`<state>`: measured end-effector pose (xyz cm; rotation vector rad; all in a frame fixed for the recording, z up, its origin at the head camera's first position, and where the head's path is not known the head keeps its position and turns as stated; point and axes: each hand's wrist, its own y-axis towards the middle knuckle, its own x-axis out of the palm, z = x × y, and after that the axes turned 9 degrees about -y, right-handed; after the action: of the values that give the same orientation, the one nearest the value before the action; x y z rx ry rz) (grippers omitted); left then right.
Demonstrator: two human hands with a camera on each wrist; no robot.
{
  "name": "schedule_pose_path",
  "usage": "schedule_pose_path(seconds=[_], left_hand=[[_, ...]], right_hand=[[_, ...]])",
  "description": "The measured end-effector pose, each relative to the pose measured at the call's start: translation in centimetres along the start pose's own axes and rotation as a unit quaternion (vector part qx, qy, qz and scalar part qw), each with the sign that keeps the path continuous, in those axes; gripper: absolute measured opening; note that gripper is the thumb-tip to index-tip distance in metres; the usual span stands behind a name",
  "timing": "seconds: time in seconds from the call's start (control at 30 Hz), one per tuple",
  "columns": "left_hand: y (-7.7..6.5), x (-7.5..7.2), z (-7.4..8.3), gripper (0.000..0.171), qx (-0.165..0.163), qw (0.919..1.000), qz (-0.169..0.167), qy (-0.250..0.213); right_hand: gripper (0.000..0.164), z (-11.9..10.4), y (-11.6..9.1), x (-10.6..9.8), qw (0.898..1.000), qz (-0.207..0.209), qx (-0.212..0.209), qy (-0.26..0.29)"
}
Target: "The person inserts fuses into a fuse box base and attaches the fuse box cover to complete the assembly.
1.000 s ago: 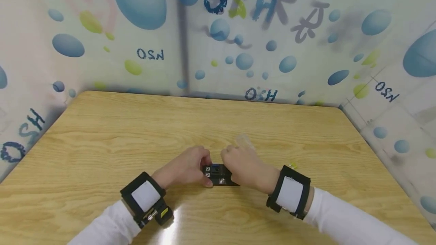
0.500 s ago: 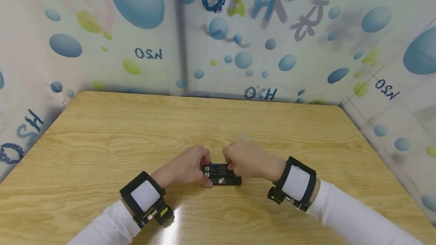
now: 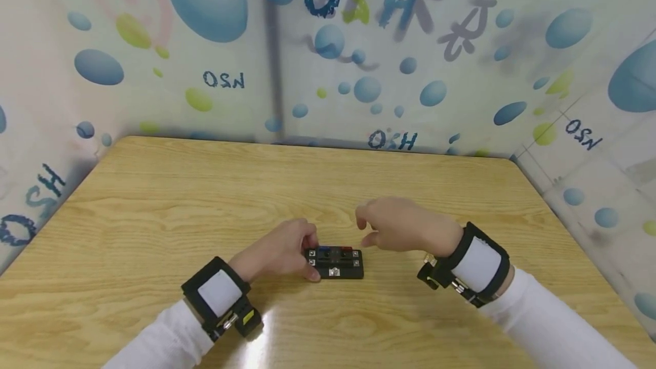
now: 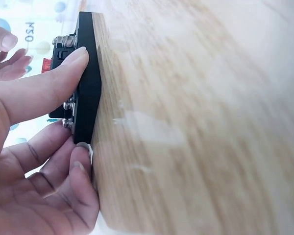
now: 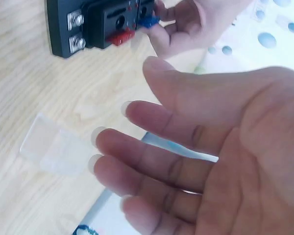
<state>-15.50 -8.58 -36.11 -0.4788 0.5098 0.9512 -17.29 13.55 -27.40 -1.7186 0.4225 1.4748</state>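
Observation:
A black fuse block (image 3: 335, 271) lies on the wooden table, with metal screw terminals along it. My left hand (image 3: 279, 252) grips its left end; the left wrist view shows the thumb (image 4: 63, 73) over the top side and fingers curled at the end. In the right wrist view, a red blade fuse (image 5: 120, 36) and a blue blade fuse (image 5: 148, 22) sit in the block. My right hand (image 3: 402, 224) hovers to the right of the block, apart from it. Its fingers are loosely bent and hold nothing.
A clear plastic piece (image 5: 54, 147), like a small cover or box, lies on the table beyond the right fingers. The wood-grain table (image 3: 205, 181) meets a patterned wall covering (image 3: 328, 101) at its back and sides.
My right hand has drawn back from the block's right end, rightward and slightly away, and its fingers have loosened. The red fuse now shows. My left hand stays in place.

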Motion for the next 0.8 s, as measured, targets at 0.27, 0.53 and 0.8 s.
schedule_pose_path(seconds=[0.27, 0.53, 0.8], left_hand=[[0.1, 0.0, 0.1, 0.037, -0.007, 1.0000, -0.003, -0.006], [0.2, 0.1, 0.2, 0.038, -0.010, 0.9999, 0.003, 0.000], [0.2, 0.2, 0.0, 0.038, -0.010, 0.9999, 0.005, -0.005]], right_hand=[[0.025, 2.1, -0.8, -0.5, 0.999, -0.032, 0.012, 0.043], [0.028, 4.3, -1.7, -0.7, 0.996, -0.032, 0.041, 0.067], [0.028, 7.7, -2.5, -0.2, 0.993, -0.053, 0.071, 0.076]])
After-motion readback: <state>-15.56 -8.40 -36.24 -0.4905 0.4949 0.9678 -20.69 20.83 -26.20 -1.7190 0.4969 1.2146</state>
